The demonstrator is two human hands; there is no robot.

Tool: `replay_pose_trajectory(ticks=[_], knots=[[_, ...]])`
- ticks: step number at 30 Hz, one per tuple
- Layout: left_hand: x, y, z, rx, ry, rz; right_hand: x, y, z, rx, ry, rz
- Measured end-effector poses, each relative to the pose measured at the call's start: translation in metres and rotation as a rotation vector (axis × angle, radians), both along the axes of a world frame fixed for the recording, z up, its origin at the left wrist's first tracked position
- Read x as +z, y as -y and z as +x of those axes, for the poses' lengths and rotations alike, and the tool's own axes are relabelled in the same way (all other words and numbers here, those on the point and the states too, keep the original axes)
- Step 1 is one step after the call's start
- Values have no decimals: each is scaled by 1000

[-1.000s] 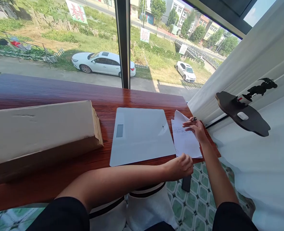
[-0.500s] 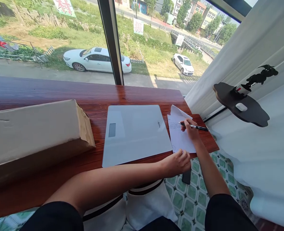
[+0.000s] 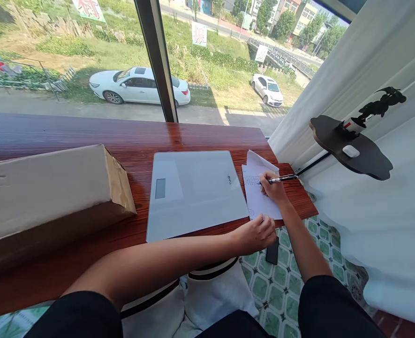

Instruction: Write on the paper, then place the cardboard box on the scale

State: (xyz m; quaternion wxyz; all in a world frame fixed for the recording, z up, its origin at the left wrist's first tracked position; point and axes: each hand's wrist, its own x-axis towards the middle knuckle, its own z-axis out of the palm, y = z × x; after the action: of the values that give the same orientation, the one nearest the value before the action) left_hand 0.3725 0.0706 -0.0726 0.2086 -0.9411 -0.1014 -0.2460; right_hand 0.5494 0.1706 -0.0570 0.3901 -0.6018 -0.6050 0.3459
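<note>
A white sheet of paper with some writing lies at the right end of the red-brown wooden counter. My right hand rests on the sheet and grips a black pen, its tip on the paper. My left hand reaches across my body and presses its curled fingers on the sheet's near edge at the counter's rim. A flat white glass scale with a small display lies just left of the paper.
A long cardboard box lies on the counter's left part. A dark phone sits below the counter edge. White curtain hangs at right, with a dark shelf carrying a small white object. The window shows parked cars.
My right hand turned the pen from upright to writing position with its tip on the paper. The view shifted slightly; my left hand stayed at the paper's near edge.
</note>
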Motion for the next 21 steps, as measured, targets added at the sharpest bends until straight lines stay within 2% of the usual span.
replay_pose_trajectory(ticks=[11,21], knots=[[2,0,-1,-1,-65,-42,1,-1,0,27,65,39],[4,0,-2,4,-81,-29,2,0,0,4,38,28]])
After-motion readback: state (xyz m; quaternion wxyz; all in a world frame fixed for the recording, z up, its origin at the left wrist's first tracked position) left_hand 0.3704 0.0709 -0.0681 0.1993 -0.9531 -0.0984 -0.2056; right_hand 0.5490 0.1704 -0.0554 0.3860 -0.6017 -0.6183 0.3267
